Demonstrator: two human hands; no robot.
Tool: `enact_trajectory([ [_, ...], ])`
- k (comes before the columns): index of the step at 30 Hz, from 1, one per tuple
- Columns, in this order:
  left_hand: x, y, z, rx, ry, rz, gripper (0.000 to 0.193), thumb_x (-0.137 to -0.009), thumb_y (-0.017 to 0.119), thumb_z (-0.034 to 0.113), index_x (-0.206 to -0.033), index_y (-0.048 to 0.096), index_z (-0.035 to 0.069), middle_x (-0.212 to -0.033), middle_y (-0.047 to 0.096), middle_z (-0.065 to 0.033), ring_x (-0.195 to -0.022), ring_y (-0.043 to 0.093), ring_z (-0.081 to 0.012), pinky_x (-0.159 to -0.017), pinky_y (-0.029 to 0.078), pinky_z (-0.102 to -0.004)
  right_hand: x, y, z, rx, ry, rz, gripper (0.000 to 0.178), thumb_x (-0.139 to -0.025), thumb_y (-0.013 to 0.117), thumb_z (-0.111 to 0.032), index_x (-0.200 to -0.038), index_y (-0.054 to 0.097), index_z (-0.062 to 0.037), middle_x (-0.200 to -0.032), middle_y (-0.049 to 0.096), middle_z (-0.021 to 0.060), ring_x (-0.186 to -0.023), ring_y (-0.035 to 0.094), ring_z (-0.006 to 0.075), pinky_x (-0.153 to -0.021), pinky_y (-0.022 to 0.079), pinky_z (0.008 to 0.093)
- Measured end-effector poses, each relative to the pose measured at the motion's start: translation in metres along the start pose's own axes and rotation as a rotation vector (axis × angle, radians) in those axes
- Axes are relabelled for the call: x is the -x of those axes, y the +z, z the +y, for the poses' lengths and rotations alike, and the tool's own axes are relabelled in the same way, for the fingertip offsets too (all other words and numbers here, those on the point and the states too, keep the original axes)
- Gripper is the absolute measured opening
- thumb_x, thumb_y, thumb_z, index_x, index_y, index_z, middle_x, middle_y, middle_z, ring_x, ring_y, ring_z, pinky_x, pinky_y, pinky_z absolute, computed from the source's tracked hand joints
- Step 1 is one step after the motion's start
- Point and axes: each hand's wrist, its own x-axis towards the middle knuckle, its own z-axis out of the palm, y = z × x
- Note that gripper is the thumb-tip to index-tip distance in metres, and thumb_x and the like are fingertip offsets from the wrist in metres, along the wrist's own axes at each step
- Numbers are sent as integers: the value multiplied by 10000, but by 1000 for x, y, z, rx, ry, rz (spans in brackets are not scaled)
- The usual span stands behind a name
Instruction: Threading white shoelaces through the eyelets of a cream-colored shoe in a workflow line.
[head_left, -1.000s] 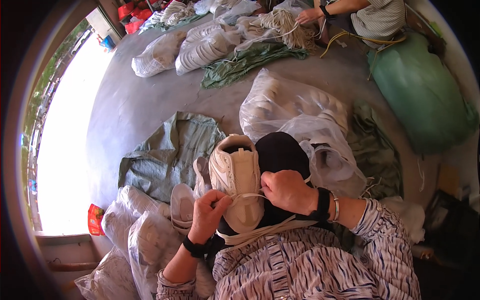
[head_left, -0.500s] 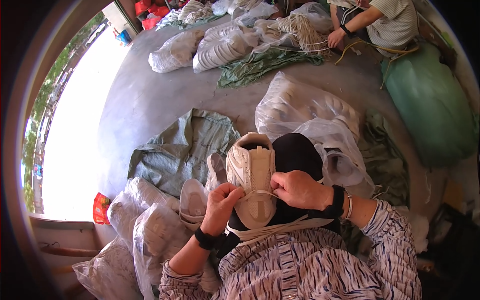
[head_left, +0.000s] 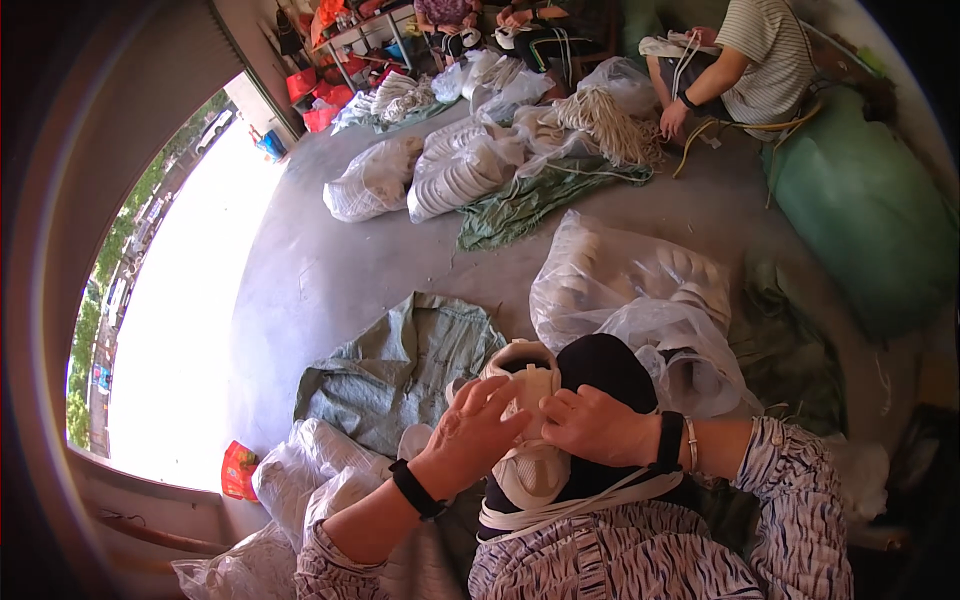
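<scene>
A beige sneaker rests on my lap, its toe toward me and its opening facing away. My left hand is over the shoe's left side, fingers stretched and apart. At the shoe's right side my right hand is closed in a pinch on a shoelace, though the lace is mostly hidden by the fingers. Both hands cover much of the lacing. A bundle of pale loose laces lies across my lap below the toe. Dark cloth shows on my knee beside the shoe.
Clear plastic bags of pale shoes lie ahead, with more bags at my left. A green woven sack is spread on the floor. A full green sack stands right. Other people sit at the back, one in a striped shirt.
My left hand has released the lace and opened, moving up over the shoe. My right hand stays pinched beside it. The view has tilted upward, showing more of the people at the back.
</scene>
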Motion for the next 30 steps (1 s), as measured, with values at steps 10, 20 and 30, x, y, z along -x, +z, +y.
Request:
enact_trajectory([
  [10, -24, 2, -30, -121, 286, -532, 270, -754, 655, 325, -958, 627, 151, -939, 607, 3, -940, 608, -165, -617, 545, -300, -2, 3, 13, -173, -44, -218, 254, -768, 578, -170, -1005, 572, -77, -940, 557, 93, -834, 595, 240, -643, 475, 369],
  [20, -34, 26, -12, 268, -87, -216, 348, -781, 554, 89, -1121, 618, 119, -974, 637, -28, -1002, 609, -242, -838, 506, -348, 2, 8, 22, -241, -72, -127, 134, -762, 615, -212, -842, 611, -104, -897, 548, 69, -800, 581, 232, -633, 449, 375],
  [30, -50, 80, -23, 279, 133, -40, 131, -731, 568, 132, -829, 605, 55, -856, 591, -92, -846, 598, -218, -751, 475, -329, 13, 0, 28, -169, -91, -126, 182, -728, 642, -253, -884, 606, -167, -893, 543, 33, -791, 582, 205, -618, 372, 386],
])
